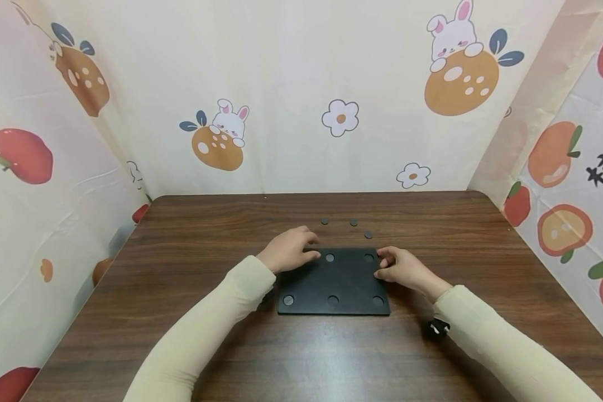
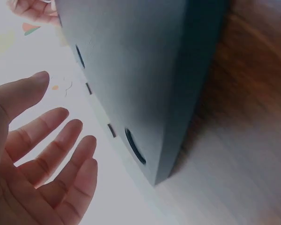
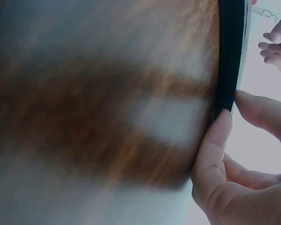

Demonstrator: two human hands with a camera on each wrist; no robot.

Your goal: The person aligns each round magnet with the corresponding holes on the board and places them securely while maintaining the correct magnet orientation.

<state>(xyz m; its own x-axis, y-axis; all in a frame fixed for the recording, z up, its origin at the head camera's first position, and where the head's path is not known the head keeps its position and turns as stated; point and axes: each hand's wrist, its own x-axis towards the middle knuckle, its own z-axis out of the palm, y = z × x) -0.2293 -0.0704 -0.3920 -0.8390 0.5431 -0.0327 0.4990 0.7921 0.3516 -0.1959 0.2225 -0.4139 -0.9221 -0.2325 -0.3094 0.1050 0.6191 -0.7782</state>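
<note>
A flat black board [image 1: 341, 282] with several round recesses lies on the table. Grey discs fill its back middle recess [image 1: 330, 257] and its front left recess [image 1: 288, 300]; other visible recesses look dark. My left hand [image 1: 292, 250] hovers over the board's back left corner, hiding it. In the left wrist view its fingers [image 2: 58, 145] are spread and relaxed, holding nothing. My right hand [image 1: 401, 268] grips the board's right edge, thumb at the top face and a curled finger against the side, as the right wrist view shows.
Three small dark discs, a left one [image 1: 324, 221], a middle one [image 1: 354, 223] and a right one [image 1: 368, 235], lie on the brown wooden table [image 1: 206, 223] beyond the board. A patterned curtain [image 1: 291, 111] hangs behind the table and along both sides.
</note>
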